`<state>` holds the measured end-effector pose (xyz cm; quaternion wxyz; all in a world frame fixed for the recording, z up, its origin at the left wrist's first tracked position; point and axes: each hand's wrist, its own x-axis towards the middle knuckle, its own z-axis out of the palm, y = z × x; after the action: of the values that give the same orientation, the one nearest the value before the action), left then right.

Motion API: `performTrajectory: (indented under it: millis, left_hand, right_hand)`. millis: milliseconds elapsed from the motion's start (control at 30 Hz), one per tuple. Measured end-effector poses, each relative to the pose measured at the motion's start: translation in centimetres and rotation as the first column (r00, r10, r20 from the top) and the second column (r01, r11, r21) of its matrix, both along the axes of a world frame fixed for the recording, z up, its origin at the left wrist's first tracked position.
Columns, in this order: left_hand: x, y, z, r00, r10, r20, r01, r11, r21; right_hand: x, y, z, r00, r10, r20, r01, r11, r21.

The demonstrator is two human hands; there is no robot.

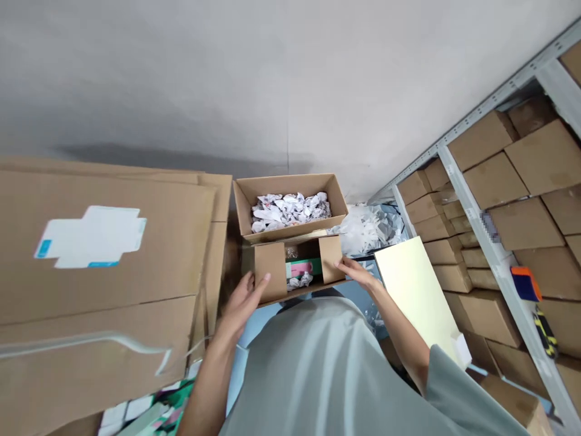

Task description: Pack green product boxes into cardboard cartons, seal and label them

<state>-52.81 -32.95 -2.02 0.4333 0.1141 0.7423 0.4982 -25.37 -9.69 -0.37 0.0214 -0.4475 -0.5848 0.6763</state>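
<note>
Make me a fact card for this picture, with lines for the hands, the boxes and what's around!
Left hand: at the left flap of an open brown cardboard box
Right hand: fingertips at its right flap
Inside: green-and-pink item, crumpled white paper
Behind: larger open brown cardboard box holding crumpled white paper
Left side: flat brown cardboard sheets
Right side: grey metal shelf with brown boxes

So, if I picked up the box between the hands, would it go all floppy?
Probably not: the box has straight cardboard walls, which look fairly stiff. Its end flaps might swing, since no tape shows on them. The crumpled paper inside could shift, as it looks loosely bunched.
</note>
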Motion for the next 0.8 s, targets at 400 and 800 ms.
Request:
performTrajectory:
  millis: [400, 800]
  left_hand:
    - [12.3, 13.9, 2.0, 0.747, -0.662, 0.063, 0.637, 0.74, 0.217]
    - [37.5, 27.5, 2.4, 0.4, -0.916, 0.033, 0.888, 0.396, 0.233]
  right_hand:
    - [19.0, -7.7, 8.0, 0.812, -0.582, -0.052, 0.581, 0.795, 0.173]
    - [40.8, -11.9, 2.9, 0.474, -0.875, -0.097, 0.872, 0.451, 0.188]
